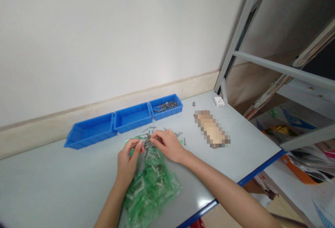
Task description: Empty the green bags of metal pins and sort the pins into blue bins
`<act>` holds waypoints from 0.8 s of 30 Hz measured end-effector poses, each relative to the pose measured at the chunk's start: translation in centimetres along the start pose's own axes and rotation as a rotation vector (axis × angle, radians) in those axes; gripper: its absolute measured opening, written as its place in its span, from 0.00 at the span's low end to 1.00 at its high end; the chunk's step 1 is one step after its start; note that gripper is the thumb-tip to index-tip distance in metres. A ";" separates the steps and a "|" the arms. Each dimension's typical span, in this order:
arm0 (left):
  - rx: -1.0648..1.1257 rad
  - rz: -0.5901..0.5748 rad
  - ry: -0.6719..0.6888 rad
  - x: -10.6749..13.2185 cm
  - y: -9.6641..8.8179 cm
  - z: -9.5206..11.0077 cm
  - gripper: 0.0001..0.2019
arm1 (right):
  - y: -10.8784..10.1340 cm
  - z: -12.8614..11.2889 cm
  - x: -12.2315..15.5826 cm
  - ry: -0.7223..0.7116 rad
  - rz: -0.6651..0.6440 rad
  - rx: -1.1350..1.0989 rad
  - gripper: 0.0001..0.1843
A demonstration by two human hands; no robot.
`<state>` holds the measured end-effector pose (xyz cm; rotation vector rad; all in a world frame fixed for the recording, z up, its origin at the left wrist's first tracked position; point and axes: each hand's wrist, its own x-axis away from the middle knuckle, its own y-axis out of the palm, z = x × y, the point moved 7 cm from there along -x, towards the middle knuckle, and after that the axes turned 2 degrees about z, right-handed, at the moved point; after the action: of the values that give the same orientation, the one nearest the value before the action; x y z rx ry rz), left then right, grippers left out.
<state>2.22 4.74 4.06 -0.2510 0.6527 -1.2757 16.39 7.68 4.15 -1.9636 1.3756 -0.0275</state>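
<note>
My left hand (128, 161) and my right hand (167, 145) meet above a scattered pile of small metal screws or pins (149, 141), their fingertips almost touching. Whatever lies between the fingers is hidden. Under my left wrist lies a green translucent plastic bag (150, 189), holding many small metal parts in separate pockets. Its top end reaches the pile and passes under my hands. More loose metal pieces lie beyond my right fingers. The pile rests on a pale grey table (57, 175).
Several blue plastic bins stand along the wall; the rightmost bin (165, 107) holds metal pieces, and the other two (132, 118) look bare inside. To the right lie a pixelated tan patch (210, 129) and a small white object (218, 101). A metal shelf rack (243, 36) stands beyond the blue-trimmed table edge (232, 189).
</note>
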 end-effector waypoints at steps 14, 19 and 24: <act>0.000 0.010 -0.036 0.1 -0.1 0.1 0.13 | 0.1 0.1 0.0 0.011 -0.011 -0.007 0.08; -0.058 -0.040 0.006 0.2 0.2 0.1 0.18 | 0.4 0.1 0.1 -0.022 -0.038 0.059 0.17; -0.018 -0.025 -0.005 0.1 0.1 0.2 0.16 | 0.4 0.2 0.0 -0.015 -0.022 0.026 0.13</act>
<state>2.44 4.61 4.06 -0.2778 0.6590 -1.2936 16.17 7.69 3.75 -1.9531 1.3383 -0.0412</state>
